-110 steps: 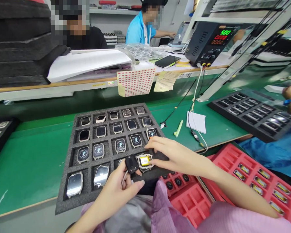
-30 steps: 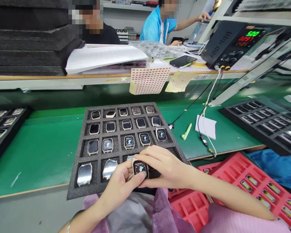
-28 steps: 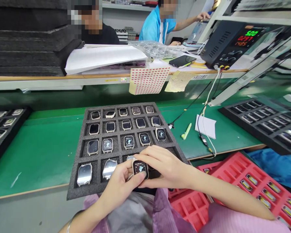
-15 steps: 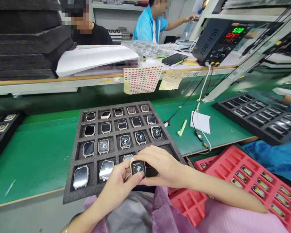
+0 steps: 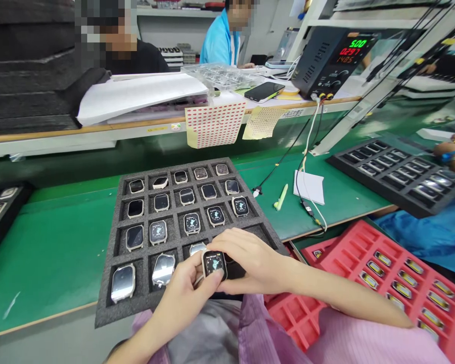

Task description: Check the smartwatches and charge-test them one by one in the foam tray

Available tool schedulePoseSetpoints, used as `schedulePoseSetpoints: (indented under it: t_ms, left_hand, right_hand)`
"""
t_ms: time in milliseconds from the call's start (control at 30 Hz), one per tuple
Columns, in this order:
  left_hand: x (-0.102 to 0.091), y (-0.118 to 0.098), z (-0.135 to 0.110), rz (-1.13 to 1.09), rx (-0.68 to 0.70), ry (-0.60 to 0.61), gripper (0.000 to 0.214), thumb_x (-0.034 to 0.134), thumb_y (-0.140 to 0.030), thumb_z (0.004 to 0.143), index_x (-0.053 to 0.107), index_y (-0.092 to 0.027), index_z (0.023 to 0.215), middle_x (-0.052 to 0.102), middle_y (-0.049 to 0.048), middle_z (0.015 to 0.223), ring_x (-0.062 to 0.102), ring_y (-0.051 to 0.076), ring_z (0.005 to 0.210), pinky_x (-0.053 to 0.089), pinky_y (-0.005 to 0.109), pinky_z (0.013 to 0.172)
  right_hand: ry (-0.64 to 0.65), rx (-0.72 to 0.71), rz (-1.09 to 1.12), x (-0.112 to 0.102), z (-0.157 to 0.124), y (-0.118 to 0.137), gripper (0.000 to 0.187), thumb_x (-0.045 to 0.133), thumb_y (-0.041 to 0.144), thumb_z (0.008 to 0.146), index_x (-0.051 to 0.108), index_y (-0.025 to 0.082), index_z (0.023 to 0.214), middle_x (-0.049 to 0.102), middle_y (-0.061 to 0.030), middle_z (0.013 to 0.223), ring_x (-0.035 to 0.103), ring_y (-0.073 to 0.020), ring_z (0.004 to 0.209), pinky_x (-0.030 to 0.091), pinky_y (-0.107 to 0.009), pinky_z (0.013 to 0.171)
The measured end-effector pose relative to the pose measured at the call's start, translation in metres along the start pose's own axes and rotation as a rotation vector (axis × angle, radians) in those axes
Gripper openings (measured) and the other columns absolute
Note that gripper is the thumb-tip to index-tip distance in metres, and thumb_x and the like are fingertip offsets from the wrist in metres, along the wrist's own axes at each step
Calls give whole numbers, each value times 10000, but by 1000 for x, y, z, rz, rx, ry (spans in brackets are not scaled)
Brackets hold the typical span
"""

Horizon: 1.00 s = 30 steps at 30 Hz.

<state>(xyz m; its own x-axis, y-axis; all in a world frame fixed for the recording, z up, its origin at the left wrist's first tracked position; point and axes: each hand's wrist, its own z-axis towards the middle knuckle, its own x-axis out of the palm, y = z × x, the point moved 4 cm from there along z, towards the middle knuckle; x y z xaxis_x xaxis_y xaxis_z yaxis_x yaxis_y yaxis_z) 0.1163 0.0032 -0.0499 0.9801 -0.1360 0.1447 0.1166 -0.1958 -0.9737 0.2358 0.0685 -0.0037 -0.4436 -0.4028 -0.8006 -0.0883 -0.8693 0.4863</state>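
Note:
Both hands hold one smartwatch body (image 5: 214, 263) with a lit screen over the near edge of a black foam tray (image 5: 111, 313). My left hand (image 5: 187, 290) grips it from below, thumb on the screen's lower corner. My right hand (image 5: 250, 258) closes over its right side with curled fingers. The tray's pockets hold several watch bodies, some with lit screens (image 5: 192, 223), some dark (image 5: 135, 208).
A red plastic tray (image 5: 351, 253) with small parts sits at my right. A second black tray of watches (image 5: 398, 174) lies further right by a co-worker's arm (image 5: 453, 151). Cables (image 5: 307, 202), a white pad and a green pen (image 5: 279, 197) lie on the green mat. Two people sit behind the far bench.
3.7 s ago my hands held an open watch with its battery showing and a black part; now they hold a closed watch with a lit screen. Over the last second only the view shifted slightly.

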Motion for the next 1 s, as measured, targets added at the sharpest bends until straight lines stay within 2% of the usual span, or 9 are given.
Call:
schedulePoseSetpoints:
  t_ms: [133, 233, 367, 467, 533, 667, 833, 900, 1000]
  left_hand:
    - [0, 4, -1, -2, -33, 28, 246, 662, -270, 795, 605, -176, 1015, 597, 16, 809, 554, 197, 854, 446, 289, 804]
    - [-10, -2, -6, -64, -38, 51, 239, 670, -305, 801, 606, -187, 999, 573, 9, 780, 550, 177, 823, 450, 281, 816]
    - [-33, -15, -17, -90, -33, -9, 285, 655, -354, 825, 605, -217, 1071, 597, 23, 885, 547, 156, 836, 456, 230, 772]
    - [-42, -15, -23, -90, -72, -60, 331, 652, -369, 829, 594, -235, 1126, 615, 37, 969, 555, 171, 906, 459, 231, 794]
    - [-42, -11, -23, -94, -95, -56, 347, 656, -368, 826, 593, -234, 1139, 617, 37, 957, 554, 175, 913, 458, 232, 795]
    - [-35, -5, -20, -99, -100, -25, 341, 643, -342, 842, 579, -223, 1154, 605, 30, 891, 534, 143, 805, 451, 213, 715]
    - [-35, -4, -18, -66, -111, -20, 281, 613, -316, 869, 541, -209, 1119, 586, 11, 873, 369, 52, 550, 325, 159, 485]
    - [-35, -5, -18, -56, -109, -16, 252, 600, -310, 876, 532, -200, 1093, 586, 12, 880, 324, 51, 534, 281, 165, 454]
    - [-35, -7, -19, -46, -108, -8, 245, 583, -288, 882, 519, -195, 1100, 587, 18, 895, 347, 66, 569, 308, 181, 503]
  right_hand:
    - [-16, 101, 143, -22, -6, -11, 393, 683, 303, 809, 503, 148, 1122, 575, -114, 1067, 551, -220, 996, 466, -358, 877]
    - [-58, 225, 125, -47, -22, -30, 354, 680, 281, 819, 523, 175, 1117, 554, -104, 1105, 534, -220, 1046, 444, -366, 921]
    - [92, 336, -51, -61, -53, -53, 344, 685, 305, 816, 586, 187, 1123, 526, -121, 1225, 477, -273, 1151, 386, -449, 982]
    - [169, 359, -147, -60, -63, -51, 416, 659, 310, 840, 559, 193, 1227, 459, -134, 1337, 424, -296, 1217, 361, -480, 1003]
    - [185, 328, -188, -57, -57, -41, 406, 633, 282, 860, 554, 193, 1248, 425, -137, 1369, 399, -297, 1242, 345, -482, 1016]
    - [300, 176, -259, -42, -24, -21, 341, 615, 221, 870, 588, 158, 1203, 440, -161, 1339, 385, -301, 1248, 323, -484, 1029]
    - [484, 75, -363, -25, 10, -22, 387, 769, 271, 748, 637, 80, 1058, 453, -198, 1308, 384, -344, 1236, 335, -482, 1025]
    - [502, 57, -366, -21, 15, -23, 376, 796, 274, 712, 647, 71, 991, 464, -203, 1292, 389, -355, 1232, 320, -498, 1035]
    - [461, 92, -293, -20, 13, -26, 344, 769, 209, 723, 631, 68, 1004, 454, -212, 1311, 387, -344, 1250, 323, -486, 1046]
